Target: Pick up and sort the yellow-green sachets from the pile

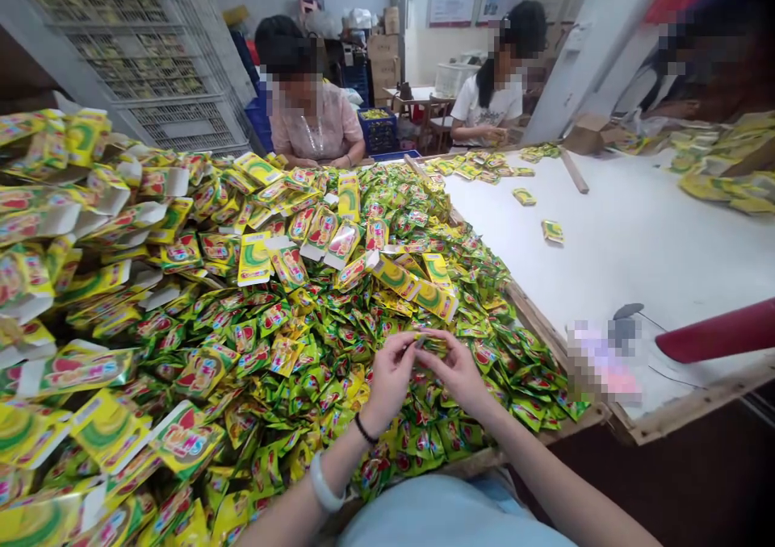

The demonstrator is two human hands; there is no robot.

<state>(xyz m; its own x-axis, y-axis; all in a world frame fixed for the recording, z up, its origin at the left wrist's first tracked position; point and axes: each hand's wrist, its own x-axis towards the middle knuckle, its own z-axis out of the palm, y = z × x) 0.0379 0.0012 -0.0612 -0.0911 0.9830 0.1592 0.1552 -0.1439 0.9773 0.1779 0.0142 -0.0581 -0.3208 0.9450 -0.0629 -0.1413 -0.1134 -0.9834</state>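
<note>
One small packet [431,344] sits between my fingertips, a little right of the frame's centre and just above the heap of green sachets [339,345]. My fingers cover most of it, so I can't read its printing or tell whether it is sealed.

My left hand [395,363] is nearly closed, fingers curled, with the thumb and forefinger pinched on the packet's left side. My right hand [458,367] meets it from the other side, likewise almost closed, thumb and fingertips gripping the same packet. The two sets of fingertips come together and nearly touch.

The sachets fill the middle of the frame, up to a wooden edge strip [536,321] on the right. Yellow printed cartons [254,258] lie over them at centre and pile thickly down the left side; many there have end flaps open, showing pale insides.

At the upper left, stacked slatted crates [182,123] show yellowish packs through their sides. A blue crate [380,139] at the upper centre holds yellow-green packs up to its rim. An open cardboard box [590,134] stands at the upper right; I can't see what is in it.
</note>
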